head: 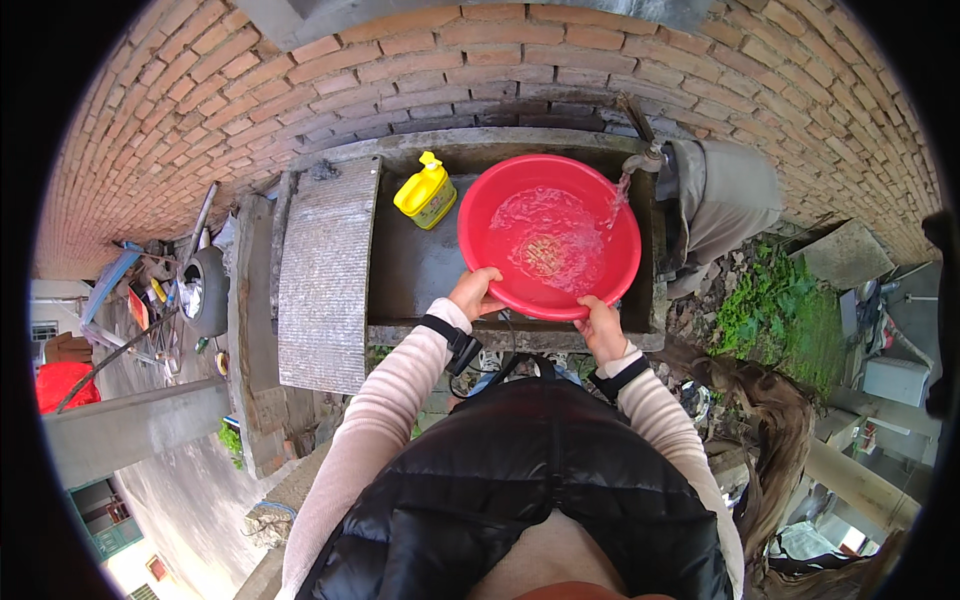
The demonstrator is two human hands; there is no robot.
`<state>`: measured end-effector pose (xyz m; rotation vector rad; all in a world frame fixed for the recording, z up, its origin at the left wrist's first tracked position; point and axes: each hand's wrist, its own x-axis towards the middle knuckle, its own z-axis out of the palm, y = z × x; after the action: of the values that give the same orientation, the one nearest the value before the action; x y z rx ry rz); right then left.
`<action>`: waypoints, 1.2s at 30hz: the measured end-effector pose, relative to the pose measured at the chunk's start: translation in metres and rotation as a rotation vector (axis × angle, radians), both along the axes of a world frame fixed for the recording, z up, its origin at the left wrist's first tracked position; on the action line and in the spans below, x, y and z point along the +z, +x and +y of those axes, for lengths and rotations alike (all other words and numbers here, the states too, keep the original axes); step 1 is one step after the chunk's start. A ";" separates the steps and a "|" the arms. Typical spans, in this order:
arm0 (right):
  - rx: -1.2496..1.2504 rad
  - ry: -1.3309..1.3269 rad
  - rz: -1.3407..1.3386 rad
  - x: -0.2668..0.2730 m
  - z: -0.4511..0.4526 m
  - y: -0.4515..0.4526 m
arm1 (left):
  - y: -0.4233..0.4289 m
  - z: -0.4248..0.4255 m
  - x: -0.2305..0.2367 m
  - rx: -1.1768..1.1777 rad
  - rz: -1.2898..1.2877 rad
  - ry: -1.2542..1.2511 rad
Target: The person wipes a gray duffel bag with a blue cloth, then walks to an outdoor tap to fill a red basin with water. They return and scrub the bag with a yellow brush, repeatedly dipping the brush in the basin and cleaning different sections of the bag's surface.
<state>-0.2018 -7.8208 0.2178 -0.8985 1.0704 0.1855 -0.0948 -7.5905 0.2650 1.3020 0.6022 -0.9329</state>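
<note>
A red plastic basin (480, 217) is tilted slightly over a concrete trough sink (480, 136), with water swirling in it. My left hand (475, 294) grips the basin's near rim on the left, thumb on top. On the right of the same rim, my right hand (602, 328) holds on, its fingers mostly hidden underneath. Water runs from a metal tap (643, 160) into the basin's right side. A brownish-yellow patch shows at the basin's bottom; what it is cannot be told. Left of the basin, a yellow plastic bottle with a pump top (426, 196) stands in the sink.
A ribbed washboard slab (327, 270) forms the sink's left part. Grey cloth (724, 199) hangs right of the tap. A brick wall (495, 56) rises behind. A twisted dry trunk (780, 420) stands at right; a tyre (206, 291) and clutter lie left.
</note>
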 end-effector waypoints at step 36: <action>0.793 -0.872 -0.037 0.044 -0.086 0.175 | 0.017 -0.039 -0.021 0.111 -0.070 0.039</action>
<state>-0.0267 -7.9071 0.2621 -2.0907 0.6863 0.3634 -0.0777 -7.6295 0.2437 1.3167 0.6339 -0.7846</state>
